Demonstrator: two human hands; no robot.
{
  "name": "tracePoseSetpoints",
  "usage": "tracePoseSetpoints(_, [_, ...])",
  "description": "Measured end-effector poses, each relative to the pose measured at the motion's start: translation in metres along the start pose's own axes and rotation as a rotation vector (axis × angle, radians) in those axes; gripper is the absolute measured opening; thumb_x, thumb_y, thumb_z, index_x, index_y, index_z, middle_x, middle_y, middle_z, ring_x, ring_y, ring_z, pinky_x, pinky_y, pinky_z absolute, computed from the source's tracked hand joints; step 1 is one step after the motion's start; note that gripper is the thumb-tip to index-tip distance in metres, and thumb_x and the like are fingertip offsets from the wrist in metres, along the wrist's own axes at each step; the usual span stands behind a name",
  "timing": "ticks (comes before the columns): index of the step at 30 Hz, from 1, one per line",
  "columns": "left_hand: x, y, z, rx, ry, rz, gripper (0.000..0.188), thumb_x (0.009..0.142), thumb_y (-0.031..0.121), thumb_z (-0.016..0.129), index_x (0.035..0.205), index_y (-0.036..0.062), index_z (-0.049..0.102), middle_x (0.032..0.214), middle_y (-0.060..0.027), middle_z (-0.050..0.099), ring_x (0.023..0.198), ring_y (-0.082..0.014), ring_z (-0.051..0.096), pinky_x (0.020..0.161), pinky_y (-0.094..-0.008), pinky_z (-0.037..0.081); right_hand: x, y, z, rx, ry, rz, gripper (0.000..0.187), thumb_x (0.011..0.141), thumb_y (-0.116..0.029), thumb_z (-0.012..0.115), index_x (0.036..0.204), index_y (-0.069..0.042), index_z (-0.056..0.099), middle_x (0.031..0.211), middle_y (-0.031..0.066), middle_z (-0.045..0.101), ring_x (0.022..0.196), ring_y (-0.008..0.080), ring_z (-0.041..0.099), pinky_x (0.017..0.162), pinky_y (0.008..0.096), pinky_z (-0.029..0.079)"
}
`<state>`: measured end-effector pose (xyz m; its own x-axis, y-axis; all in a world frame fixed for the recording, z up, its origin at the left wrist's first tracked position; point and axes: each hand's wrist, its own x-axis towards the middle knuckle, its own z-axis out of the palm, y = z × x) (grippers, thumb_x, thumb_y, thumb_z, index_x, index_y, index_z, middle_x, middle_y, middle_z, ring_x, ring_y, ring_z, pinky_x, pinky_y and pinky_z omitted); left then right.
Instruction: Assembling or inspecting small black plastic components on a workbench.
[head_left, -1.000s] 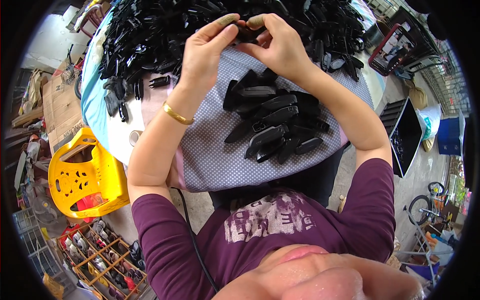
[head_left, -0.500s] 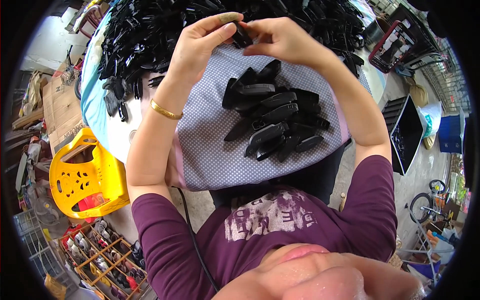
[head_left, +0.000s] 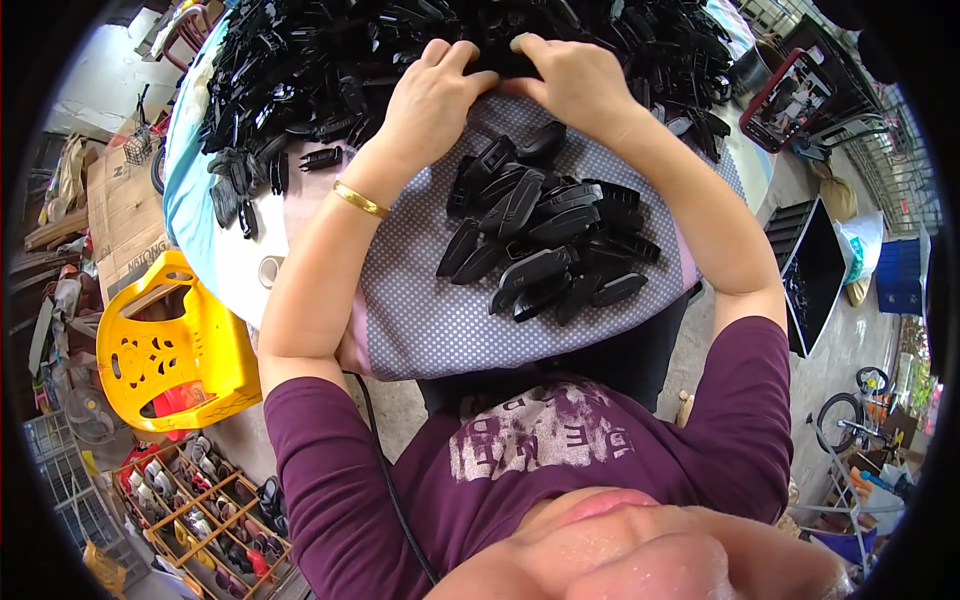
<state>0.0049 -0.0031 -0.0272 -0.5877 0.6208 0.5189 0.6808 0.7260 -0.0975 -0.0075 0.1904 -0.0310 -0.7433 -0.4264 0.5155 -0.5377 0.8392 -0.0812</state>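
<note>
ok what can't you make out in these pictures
Head view, far side of the large heap of glossy black elongated pieces: cut off by the top edge.
Head view, whether the bare left hand or bare right hand grips anything: any black piece there blends into the heap.
Head view, contents of the black rectangular crate: too small and dark.

The left hand [head_left: 432, 98] and the right hand [head_left: 580, 88] are both at the near edge of a large heap of black parts [head_left: 300, 80]; it is not clear if they hold a piece. Lower in the view, a smaller pile [head_left: 560, 222] lies on a grey dotted cloth [head_left: 425, 330], and a yellow chair [head_left: 228, 355] stands at the left.
</note>
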Motion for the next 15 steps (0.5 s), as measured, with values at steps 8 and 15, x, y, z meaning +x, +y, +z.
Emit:
tracePoseSetpoints(8, [0.003,0.01,-0.009,-0.37,0.158,-0.001,0.027,0.071,0.005,0.068,0.096,0.003,0.058,0.105,-0.0106,0.059,0.099,-0.027,0.056,0.086,-0.0347,0.046,-0.001,0.003,-0.008,0.933,0.173,0.143,0.032,0.077,-0.015,0.069,0.105,-0.003,0.058,0.083,0.0099,0.066,0.072,0.0169,0.065,0.066,0.0271,0.053])
tracePoseSetpoints(15, [0.01,0.017,-0.025,-1.196,0.039,-0.495,0.032,0.077,-0.003,0.066,0.106,-0.0042,0.052,0.092,-0.0088,0.063,0.084,-0.0144,0.062,0.078,-0.0251,0.051,-0.002,-0.014,-0.015,1.397,0.287,0.155,0.029,0.078,-0.015,0.072,0.101,0.0,0.062,0.086,0.0071,0.066,0.078,0.0129,0.063,0.071,0.0224,0.051])
